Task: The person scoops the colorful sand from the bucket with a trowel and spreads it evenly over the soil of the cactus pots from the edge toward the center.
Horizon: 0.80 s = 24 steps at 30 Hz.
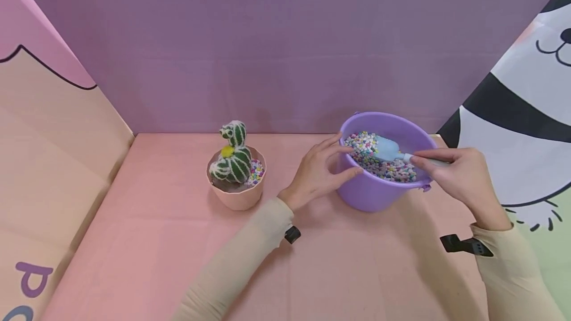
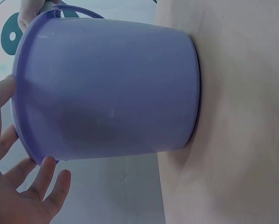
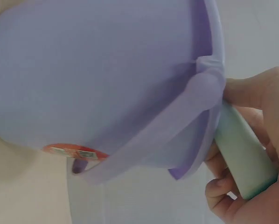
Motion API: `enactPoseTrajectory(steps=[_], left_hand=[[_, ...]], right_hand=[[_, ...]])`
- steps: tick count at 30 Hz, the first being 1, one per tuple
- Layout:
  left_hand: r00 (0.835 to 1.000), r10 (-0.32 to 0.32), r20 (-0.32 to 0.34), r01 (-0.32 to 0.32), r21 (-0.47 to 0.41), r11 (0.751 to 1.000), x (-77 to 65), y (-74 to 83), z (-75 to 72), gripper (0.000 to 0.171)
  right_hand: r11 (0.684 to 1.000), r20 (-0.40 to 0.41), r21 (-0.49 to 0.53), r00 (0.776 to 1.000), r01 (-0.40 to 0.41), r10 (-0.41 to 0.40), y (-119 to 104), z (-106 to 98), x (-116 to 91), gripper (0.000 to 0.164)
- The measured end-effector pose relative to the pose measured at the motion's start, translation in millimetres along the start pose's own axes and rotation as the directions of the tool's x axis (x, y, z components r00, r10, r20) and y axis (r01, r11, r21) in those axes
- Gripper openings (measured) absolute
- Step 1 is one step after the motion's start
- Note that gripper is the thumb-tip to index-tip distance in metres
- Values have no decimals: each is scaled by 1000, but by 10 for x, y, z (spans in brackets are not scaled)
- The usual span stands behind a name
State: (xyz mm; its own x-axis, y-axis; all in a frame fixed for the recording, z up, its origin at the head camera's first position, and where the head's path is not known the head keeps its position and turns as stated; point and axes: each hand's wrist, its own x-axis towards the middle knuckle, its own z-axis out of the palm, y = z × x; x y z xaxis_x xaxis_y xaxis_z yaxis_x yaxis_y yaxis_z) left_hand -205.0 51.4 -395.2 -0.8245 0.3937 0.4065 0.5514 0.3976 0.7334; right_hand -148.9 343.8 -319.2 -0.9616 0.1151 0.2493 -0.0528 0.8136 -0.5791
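A purple bucket [image 1: 372,192] of small multicoloured pebbles [image 1: 397,171] stands at the right. My right hand [image 1: 461,170] grips the handle of a light blue scoop [image 1: 386,148], whose blade lies over the pebbles inside, with pebbles heaped at its tip. In the right wrist view, fingers and thumb wrap the pale scoop handle [image 3: 244,154] beside the rim. My left hand [image 1: 318,170] rests on the bucket's left rim, thumb and fingers spread and relaxed. The left wrist view shows the thumb [image 2: 8,88] touching the rim and some fingertips beside the wall.
Left of the bucket stands a peach pot [image 1: 238,199] with a green cactus [image 1: 238,162] bearing a yellow flower; several colourful pebbles lie in its right side. The bucket's carrying handle [image 3: 153,130] hangs down its side. A purple wall [image 1: 290,53] rises behind the pink table [image 1: 178,261].
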Motion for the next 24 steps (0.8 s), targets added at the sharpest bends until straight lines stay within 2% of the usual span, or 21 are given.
enactPoseTrajectory(steps=[8, 15, 24], left_hand=[[1000, 6, -4, -6, 11, 1000, 2, -2, -3, 53], [1000, 18, -19, -17, 30, 999, -2, 20, -2, 53], [1000, -9, -12, 10, 66, 998, -30, 19, 32, 55]], right_hand=[[993, -70, 118, 997, -15, 24, 50, 9, -70, 36], [993, -79, 115, 996, -27, 36, 54, -2, -74, 35], [994, -81, 108, 996, -17, 26, 27, -2, -80, 35]])
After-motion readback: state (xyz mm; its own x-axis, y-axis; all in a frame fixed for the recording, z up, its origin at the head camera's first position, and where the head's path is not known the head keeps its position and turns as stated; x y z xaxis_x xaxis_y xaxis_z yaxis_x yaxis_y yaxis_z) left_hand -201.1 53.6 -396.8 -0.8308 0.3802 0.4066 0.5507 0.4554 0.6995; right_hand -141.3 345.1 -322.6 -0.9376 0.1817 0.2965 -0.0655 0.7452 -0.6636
